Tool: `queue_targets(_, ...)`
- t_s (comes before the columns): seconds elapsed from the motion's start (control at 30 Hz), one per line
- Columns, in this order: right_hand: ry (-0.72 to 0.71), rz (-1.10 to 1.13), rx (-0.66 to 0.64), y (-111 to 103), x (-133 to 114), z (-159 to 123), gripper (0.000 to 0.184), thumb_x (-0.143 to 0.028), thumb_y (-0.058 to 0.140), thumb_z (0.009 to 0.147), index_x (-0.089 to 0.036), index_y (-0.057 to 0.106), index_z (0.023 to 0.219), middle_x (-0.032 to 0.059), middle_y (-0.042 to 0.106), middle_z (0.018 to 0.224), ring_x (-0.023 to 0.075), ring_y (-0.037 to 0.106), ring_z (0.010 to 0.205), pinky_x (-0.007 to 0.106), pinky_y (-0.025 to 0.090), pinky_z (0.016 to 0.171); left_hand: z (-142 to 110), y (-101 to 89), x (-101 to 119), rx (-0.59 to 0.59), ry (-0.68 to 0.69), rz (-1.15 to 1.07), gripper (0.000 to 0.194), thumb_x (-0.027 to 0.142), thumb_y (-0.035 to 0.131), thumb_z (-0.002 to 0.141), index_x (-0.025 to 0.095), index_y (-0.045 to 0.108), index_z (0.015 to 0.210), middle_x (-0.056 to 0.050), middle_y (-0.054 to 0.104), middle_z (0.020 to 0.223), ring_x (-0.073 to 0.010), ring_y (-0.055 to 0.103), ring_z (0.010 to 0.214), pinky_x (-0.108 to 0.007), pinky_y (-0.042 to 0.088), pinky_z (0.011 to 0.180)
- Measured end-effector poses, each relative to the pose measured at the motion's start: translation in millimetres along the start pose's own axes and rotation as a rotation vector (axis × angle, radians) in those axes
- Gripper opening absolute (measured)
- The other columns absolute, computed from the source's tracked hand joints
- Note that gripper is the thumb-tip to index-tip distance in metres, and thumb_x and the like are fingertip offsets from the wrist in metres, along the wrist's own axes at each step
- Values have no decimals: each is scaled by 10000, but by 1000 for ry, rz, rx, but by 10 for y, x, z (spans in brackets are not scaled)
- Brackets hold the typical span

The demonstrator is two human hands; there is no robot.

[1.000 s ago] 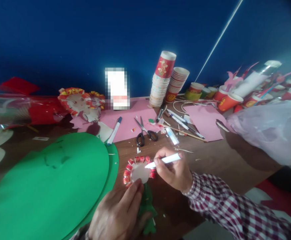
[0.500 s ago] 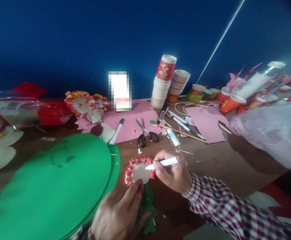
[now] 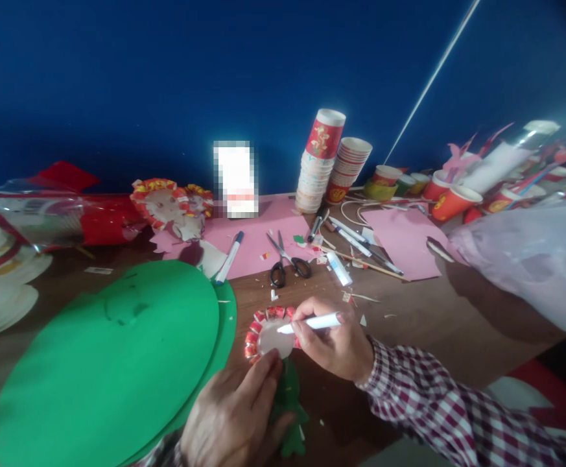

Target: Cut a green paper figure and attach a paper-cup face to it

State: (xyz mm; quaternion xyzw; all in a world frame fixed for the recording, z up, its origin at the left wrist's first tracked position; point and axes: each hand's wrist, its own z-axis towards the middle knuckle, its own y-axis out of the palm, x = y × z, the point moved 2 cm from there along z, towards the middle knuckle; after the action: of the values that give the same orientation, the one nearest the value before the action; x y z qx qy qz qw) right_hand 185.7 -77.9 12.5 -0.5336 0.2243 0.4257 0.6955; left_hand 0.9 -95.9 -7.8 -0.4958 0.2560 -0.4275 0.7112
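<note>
A small paper-cup flower [image 3: 269, 334] with a white round centre and red cut petals lies on the brown table [image 3: 423, 311], glued to a green paper stem [image 3: 288, 408]. My right hand [image 3: 331, 344] is closed on a white marker pen [image 3: 312, 322], whose tip rests on the white centre. My left hand [image 3: 234, 415] lies over the green stem just below the flower, fingers together and pressing it flat, with the fingertips touching the flower's lower edge.
Large green paper discs [image 3: 112, 363] lie to the left. Behind are black scissors [image 3: 286, 263], pink paper sheets [image 3: 399, 240], loose pens [image 3: 229, 256], stacked paper cups [image 3: 319, 162], finished cup flowers [image 3: 166, 204] and a plastic bag [image 3: 535, 259] at right.
The marker tip has slid left across the flower's white centre. The view has shifted slightly; my left hand stays on the stem.
</note>
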Motion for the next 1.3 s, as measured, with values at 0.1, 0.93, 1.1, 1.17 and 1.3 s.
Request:
queue_targets(0.1, 11, 7, -24, 4, -4, 1, 67, -219, 525, 837, -170, 560, 807, -10, 576, 610, 86, 509, 488, 194, 414, 476, -19, 10, 1, -12, -16, 10, 415, 386, 425, 871, 68, 619, 1053, -140, 644, 1055, -226, 635, 762, -357, 568, 619)
queue_targets(0.93, -16, -28, -41, 45, -18, 15, 95, -242, 560, 835, -160, 607, 834, -2, 628, 682, 86, 542, 538, 197, 419, 517, -25, 9, 27, -30, -58, -6, 424, 384, 442, 863, 59, 610, 1079, -139, 634, 1092, -242, 632, 798, -378, 571, 640)
queue_targets(1.1, -18, -34, -22, 57, -10, 17, 103, -252, 575, 829, -159, 617, 827, -3, 639, 676, 86, 555, 538, 193, 427, 515, -27, 14, 33, -35, -57, -8, 443, 410, 453, 857, 60, 612, 1076, -143, 633, 1088, -245, 631, 811, -379, 573, 656)
queue_targets(1.17, -21, -36, -19, 61, -9, 15, 104, -253, 576, 830, -159, 619, 829, -2, 645, 683, 86, 561, 545, 192, 433, 521, -23, 12, 32, -38, -60, -14, 444, 415, 451, 858, 65, 614, 1075, -141, 632, 1091, -243, 631, 812, -377, 573, 659)
queue_targets(1.3, -21, -31, -19, 61, -8, 10, 101, -251, 575, 831, -161, 620, 842, 2, 652, 702, 87, 566, 554, 190, 438, 524, -4, 4, 28, -34, -76, -19, 442, 401, 438, 868, 60, 604, 1095, -138, 633, 1090, -239, 630, 815, -373, 573, 667)
